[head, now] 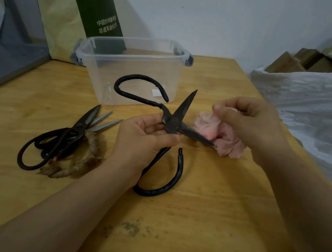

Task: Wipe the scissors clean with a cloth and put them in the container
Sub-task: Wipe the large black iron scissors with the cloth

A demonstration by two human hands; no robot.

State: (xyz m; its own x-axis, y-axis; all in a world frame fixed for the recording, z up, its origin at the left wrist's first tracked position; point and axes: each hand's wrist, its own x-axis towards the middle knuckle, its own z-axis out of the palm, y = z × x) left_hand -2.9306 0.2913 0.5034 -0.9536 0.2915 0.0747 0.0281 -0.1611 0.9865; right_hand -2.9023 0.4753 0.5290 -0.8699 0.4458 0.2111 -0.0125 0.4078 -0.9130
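Wiping step under way: left hand [146, 138] grips open scissors [173, 124] at pivot; right hand [252, 125] clenches pink cloth [219, 133] against lower blade. Next, judged: wipe upper blade, close, place in container [130, 67].

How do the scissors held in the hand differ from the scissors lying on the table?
The held scissors are wide open, in the left hand near the pivot; the lying scissors are untouched on the table. The held pair is bigger, with open hook-shaped handles; the lying pile has smaller, closed loops. The pink cloth touches only the held pair. Both have dark metal.
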